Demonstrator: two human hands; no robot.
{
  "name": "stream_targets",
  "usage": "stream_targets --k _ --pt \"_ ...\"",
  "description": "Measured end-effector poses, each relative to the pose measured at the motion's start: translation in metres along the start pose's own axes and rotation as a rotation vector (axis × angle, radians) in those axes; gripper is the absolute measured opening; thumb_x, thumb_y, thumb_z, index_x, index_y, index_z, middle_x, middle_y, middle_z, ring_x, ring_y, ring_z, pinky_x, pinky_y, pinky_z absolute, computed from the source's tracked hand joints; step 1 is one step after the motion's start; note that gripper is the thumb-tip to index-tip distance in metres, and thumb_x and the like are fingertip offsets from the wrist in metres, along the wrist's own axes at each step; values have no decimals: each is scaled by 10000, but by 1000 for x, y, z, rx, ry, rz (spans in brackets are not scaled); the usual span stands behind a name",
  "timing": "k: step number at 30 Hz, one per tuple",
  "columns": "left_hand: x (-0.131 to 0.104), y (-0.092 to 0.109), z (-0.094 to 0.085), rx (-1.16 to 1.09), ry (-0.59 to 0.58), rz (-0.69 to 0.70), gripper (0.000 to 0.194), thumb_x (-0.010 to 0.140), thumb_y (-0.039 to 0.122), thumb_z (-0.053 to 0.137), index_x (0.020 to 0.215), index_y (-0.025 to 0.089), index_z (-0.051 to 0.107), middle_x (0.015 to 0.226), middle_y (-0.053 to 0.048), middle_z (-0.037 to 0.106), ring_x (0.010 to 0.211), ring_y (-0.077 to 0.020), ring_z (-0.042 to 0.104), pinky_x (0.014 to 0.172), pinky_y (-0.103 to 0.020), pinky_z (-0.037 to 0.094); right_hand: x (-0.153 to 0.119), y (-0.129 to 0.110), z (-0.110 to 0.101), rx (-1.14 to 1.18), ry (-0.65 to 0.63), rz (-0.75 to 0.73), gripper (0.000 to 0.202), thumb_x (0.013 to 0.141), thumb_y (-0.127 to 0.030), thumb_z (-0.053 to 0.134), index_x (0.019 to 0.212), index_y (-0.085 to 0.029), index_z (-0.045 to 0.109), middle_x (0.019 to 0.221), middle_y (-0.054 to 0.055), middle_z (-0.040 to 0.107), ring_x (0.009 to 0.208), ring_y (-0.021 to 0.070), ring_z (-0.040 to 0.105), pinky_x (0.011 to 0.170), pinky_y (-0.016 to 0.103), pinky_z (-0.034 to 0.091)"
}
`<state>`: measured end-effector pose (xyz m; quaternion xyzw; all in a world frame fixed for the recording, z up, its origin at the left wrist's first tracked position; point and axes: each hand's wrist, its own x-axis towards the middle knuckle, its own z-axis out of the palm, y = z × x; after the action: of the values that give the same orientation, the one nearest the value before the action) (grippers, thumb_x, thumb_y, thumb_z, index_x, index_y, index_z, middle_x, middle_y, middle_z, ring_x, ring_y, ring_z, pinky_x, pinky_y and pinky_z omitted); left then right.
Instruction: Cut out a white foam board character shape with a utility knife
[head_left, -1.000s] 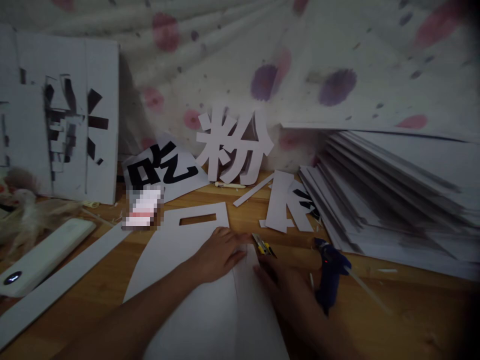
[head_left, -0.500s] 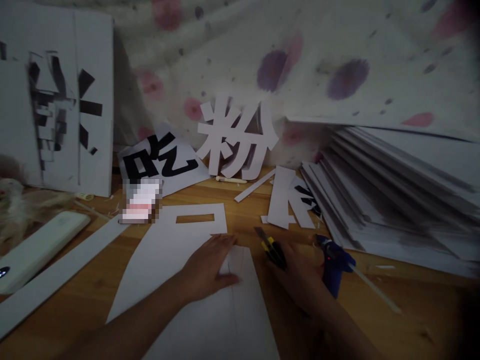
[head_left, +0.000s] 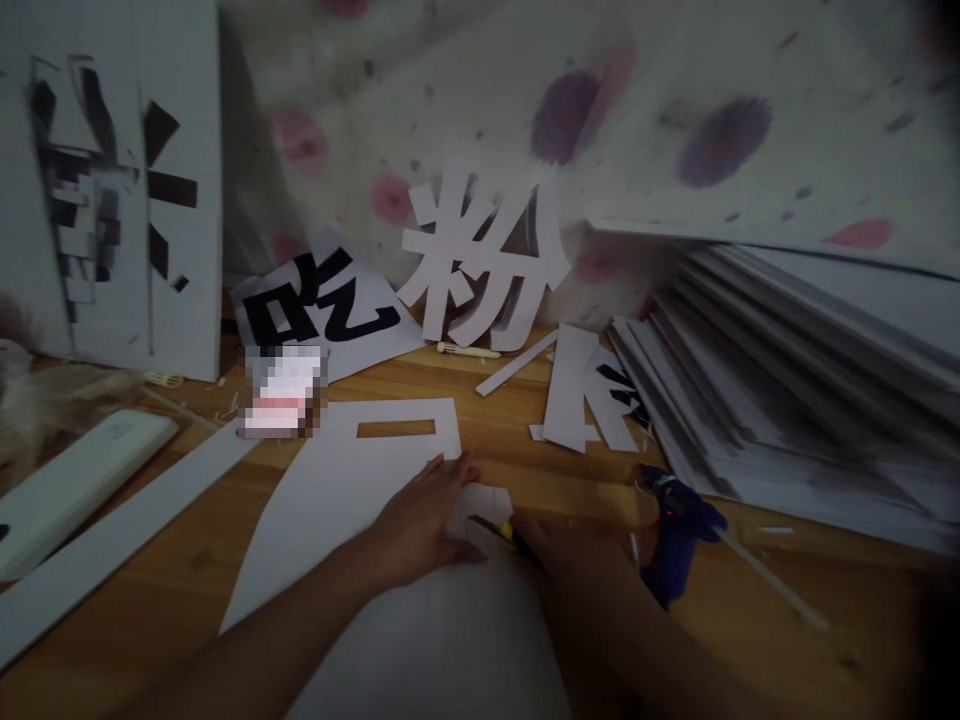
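Observation:
My left hand (head_left: 424, 520) lies flat with fingers stretched forward on a white foam board sheet (head_left: 322, 500), which has a rectangular slot cut near its far edge. My right hand (head_left: 570, 550) is closed around a black and yellow utility knife (head_left: 508, 535). The knife's blade points left over the right part of the board, just beyond my left thumb. Whether the blade touches the board I cannot tell. A blue glue gun (head_left: 675, 535) with a glue stick in its back stands just right of my right hand.
A cut-out white character (head_left: 487, 260) leans against the patterned curtain, with a pen (head_left: 469, 350) before it. Stacked white boards (head_left: 795, 390) stand at right. A blurred-out phone (head_left: 281, 395), a long strip (head_left: 127, 540) and a white power bank (head_left: 82, 490) lie left; narrow offcuts (head_left: 570, 390) lie mid-table.
My right hand has brought the utility knife leftward and nearer, from above the bare table to over the board. My left hand stays on the board. The view has shifted slightly.

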<state>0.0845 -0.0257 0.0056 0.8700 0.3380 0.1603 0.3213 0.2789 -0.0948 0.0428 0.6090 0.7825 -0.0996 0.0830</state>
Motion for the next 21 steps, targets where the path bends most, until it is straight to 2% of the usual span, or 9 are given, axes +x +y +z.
stream_targets --k 8,12,17,21 --pt "1 -2 0 32 4 35 1123 648 409 733 1390 256 -96 1325 -96 460 1268 -252 360 1091 -504 166 1 0 -3 -20 -31 -35 215 833 -188 433 1011 -247 536 842 25 671 710 228 639 493 278 315" --pt "2 0 0 46 1 26 1097 649 426 726 1393 250 -60 1326 -100 458 1268 -259 360 1090 -506 175 1 -3 -8 -65 -30 -73 248 830 -167 422 1048 -233 520 806 32 659 709 229 633 507 286 349" --pt "1 2 -2 58 18 50 1026 670 415 711 1394 251 3 1312 -98 473 1252 -254 385 1089 -507 183 1 -10 -18 -107 -75 -110 484 707 -65 487 1176 -185 469 849 68 654 695 217 622 537 287 388" --pt "-1 -2 -4 75 27 95 979 685 388 707 1391 253 42 1304 -93 486 1242 -240 403 1086 -501 199 1 -10 -22 -62 -60 -175 579 642 -82 554 1207 -165 465 849 89 649 673 204 610 584 293 410"
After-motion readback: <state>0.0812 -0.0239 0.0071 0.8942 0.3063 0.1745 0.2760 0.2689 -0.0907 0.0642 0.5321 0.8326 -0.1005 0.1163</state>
